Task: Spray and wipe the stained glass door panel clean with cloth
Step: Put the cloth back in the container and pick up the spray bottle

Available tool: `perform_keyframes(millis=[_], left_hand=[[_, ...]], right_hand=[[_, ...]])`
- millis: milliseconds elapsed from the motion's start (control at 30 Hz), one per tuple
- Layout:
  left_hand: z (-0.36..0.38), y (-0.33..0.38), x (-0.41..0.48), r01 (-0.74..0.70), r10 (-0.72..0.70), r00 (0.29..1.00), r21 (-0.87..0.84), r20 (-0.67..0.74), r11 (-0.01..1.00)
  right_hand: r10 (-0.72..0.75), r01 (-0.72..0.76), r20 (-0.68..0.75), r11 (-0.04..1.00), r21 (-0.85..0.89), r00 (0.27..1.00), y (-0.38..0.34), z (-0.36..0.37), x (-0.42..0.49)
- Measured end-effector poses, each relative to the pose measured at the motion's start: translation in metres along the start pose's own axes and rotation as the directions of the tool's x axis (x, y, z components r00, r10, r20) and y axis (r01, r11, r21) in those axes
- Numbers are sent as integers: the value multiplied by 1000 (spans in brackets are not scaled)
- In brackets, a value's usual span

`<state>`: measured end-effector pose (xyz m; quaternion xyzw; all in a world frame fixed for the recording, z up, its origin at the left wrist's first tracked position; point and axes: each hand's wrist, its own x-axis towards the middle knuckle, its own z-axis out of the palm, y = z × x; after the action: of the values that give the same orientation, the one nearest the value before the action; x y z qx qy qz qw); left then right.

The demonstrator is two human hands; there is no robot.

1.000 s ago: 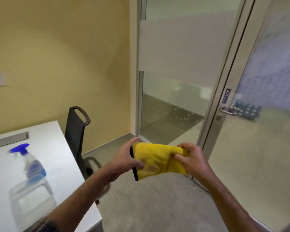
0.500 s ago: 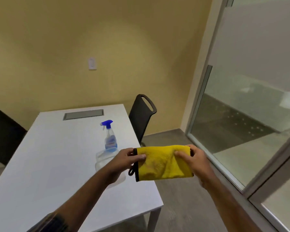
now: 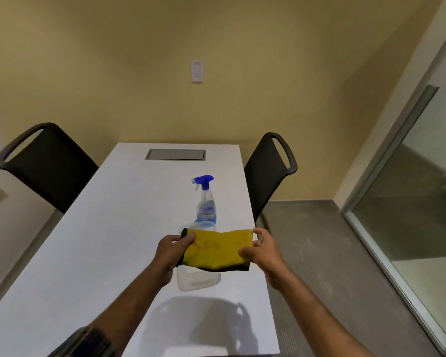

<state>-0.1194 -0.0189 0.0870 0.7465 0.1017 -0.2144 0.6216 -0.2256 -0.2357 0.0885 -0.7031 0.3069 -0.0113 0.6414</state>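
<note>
A folded yellow cloth with a black edge is stretched between both hands above the white table. My left hand grips its left end, thumb on top. At the cloth's right end, my right hand pinches the fabric. Just beyond the cloth stands a clear spray bottle with a blue trigger head, upright on the table. Below the cloth sits a clear plastic container, partly hidden by it. A glass panel in a metal frame runs along the right side of the room.
Two black chairs flank the table, one at the left and one at the right. A grey cable hatch is set in the table's far end. A white wall switch is on the yellow wall. Grey floor lies between table and glass.
My view has swung left from the glass door to the table. Both hands kept hold of the cloth and now carry it over the container by the spray bottle.
</note>
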Motion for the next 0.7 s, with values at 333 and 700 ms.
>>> perform_keyframes(millis=[333,700], left_hand=[[-10,-24,82,90,-89,996,119,-13,989],[-7,-46,143,55,-66,998,391,15,919]], right_hand=[[-117,67,-155,954,-293,981,12,66,71],[-66,-1,-168,931,-366,984,37,117,114]])
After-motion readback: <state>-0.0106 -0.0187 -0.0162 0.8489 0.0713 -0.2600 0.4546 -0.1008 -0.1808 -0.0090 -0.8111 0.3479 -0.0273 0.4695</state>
